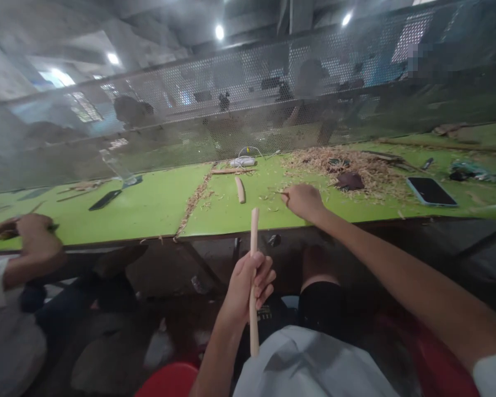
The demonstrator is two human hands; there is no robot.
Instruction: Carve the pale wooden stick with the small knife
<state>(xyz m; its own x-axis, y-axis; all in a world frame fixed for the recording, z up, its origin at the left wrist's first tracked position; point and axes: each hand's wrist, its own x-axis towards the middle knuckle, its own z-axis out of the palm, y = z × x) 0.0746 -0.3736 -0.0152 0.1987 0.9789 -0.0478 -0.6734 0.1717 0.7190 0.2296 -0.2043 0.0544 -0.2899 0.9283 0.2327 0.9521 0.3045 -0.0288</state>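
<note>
My left hand (242,284) is wrapped round a pale, slightly curved wooden stick (254,227), held upright in front of the bench's near edge. Over the green bench top (215,218), my right hand (305,202) is closed, with a thin dark tip poking out on its left side; what it grips is mostly hidden by the fingers. Farther left on the bench lies a short curved wooden piece (240,189). Loose wood shavings (273,208) are scattered beside the right hand.
A heap of shavings (376,172) with a dark brown piece (349,181) lies right of centre, near a phone (432,191). A white power strip (243,162) sits before the mesh screen (240,121). At left, another person's hand (35,229) works at the bench.
</note>
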